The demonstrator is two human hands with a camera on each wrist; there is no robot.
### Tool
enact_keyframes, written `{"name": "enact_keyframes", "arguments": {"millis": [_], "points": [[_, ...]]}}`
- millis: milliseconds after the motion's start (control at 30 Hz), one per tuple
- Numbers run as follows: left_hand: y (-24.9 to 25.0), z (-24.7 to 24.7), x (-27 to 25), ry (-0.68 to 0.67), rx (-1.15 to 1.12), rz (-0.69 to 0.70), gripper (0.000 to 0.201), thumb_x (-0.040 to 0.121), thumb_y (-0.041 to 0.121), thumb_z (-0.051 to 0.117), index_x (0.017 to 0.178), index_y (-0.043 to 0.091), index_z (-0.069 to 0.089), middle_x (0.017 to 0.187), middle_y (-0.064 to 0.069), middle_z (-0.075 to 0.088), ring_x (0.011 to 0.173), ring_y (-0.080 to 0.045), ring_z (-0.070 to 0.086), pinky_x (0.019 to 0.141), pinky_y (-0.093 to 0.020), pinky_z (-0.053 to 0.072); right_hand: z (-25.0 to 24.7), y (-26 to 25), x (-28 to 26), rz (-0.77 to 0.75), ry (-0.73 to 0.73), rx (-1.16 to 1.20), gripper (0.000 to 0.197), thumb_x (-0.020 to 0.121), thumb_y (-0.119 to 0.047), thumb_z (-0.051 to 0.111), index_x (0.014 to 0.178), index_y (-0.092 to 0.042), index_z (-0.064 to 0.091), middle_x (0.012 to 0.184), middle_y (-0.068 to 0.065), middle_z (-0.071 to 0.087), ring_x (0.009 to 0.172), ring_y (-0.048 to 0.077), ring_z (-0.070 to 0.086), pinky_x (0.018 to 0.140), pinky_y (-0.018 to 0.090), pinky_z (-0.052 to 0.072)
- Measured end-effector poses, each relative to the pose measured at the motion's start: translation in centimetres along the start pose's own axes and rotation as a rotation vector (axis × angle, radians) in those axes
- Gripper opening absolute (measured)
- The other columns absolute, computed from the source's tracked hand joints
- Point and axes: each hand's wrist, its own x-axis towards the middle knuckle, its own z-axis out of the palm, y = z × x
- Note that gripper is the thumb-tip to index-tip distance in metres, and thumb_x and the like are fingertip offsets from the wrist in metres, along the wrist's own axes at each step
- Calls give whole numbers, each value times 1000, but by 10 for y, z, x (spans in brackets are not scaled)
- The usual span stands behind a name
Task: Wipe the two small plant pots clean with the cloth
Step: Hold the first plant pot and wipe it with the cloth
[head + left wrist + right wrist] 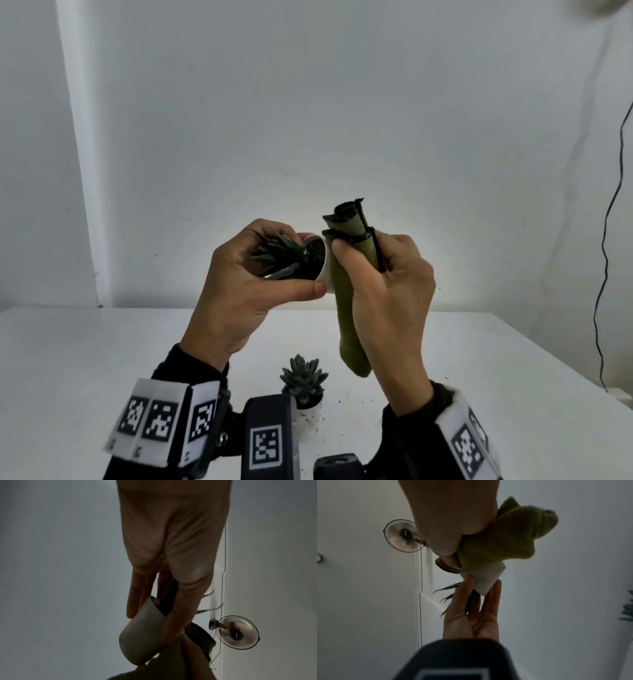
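Note:
A small white pot [327, 270] with a spiky dark-green plant [274, 257] is held up above the table, tipped on its side with the plant pointing left. My left hand [308, 265] grips it at the rim, thumb below and fingers above. My right hand [359, 257] holds a bunched olive-green cloth [346, 308] and presses it against the pot's wall. The left wrist view shows the pot [142, 635] with the cloth [168, 662] at its base. From the right wrist, the cloth [496, 540] covers the pot [486, 577]. The second pot [308, 411], holding a grey-green succulent [304, 377], stands on the table.
The white table [479, 359] has specks of soil [359, 407] around the standing pot. A black cable [609, 240] hangs down the wall at the right. A fan [237, 632] is mounted on the wall.

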Motion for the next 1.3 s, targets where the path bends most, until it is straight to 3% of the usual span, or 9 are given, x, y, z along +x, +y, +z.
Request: {"name": "enact_keyframes", "arguments": {"millis": [167,300,433,600,733,833,900,1100,1300], "points": [[6,6,-1,-4,-14,27,47,40,8,87,81,20,67,91,-9,75,91,-25,71,75,-29,56,-2,10,4,-62,93,-55,7,81,-12,70,74,-13,71,82,2,55,71,3,50,64,8,38],[4,7,-2,-39,6,14,46,41,6,87,81,19,66,94,-9,74,95,-26,70,76,-29,55,-9,22,13,-7,72,-192,9,82,-17,67,75,-12,69,83,2,55,72,5,49,62,7,36],[2,5,-2,-80,-21,-7,48,46,-3,84,86,13,62,104,-12,73,105,-27,67,78,-28,55,-19,23,21,199,63,-125,14,79,-18,69,66,-13,66,72,2,60,65,17,53,62,26,42],[6,0,0,-58,-26,-40,47,44,6,85,84,20,65,103,-8,73,96,-22,69,75,-27,55,-33,7,28,483,28,206,20,73,-9,66,57,-7,54,51,1,48,50,16,48,51,26,40],[5,3,-1,-58,-3,-57,46,42,9,85,81,24,66,100,-6,72,91,-19,68,74,-29,55,-28,-2,23,357,-54,213,15,61,-9,56,52,-8,46,54,6,39,56,21,40,54,32,36],[7,2,-2,-66,10,-47,46,43,9,86,81,24,66,99,-6,72,90,-19,68,72,-29,55,-25,-6,18,203,-107,106,6,68,-7,69,65,-11,67,56,3,59,57,22,54,55,34,46],[9,-1,-2,-58,6,-37,45,43,9,85,81,24,66,99,-5,72,90,-19,69,72,-28,55,-26,-9,17,140,-118,73,14,70,-7,76,78,-18,74,63,-3,69,59,16,63,56,31,53],[14,-2,-1,-40,53,10,49,45,-5,85,78,24,64,97,-3,73,87,-17,69,71,-25,54,-18,-11,10,40,-103,44,18,69,-8,79,84,-17,76,65,-4,70,58,7,64,56,20,51],[16,0,-1,-18,54,37,43,44,10,84,78,25,63,96,-4,73,88,-20,70,73,-28,55,-11,-8,7,13,-35,34,17,73,-9,77,88,-16,74,69,-6,69,63,8,64,59,21,48]]}}
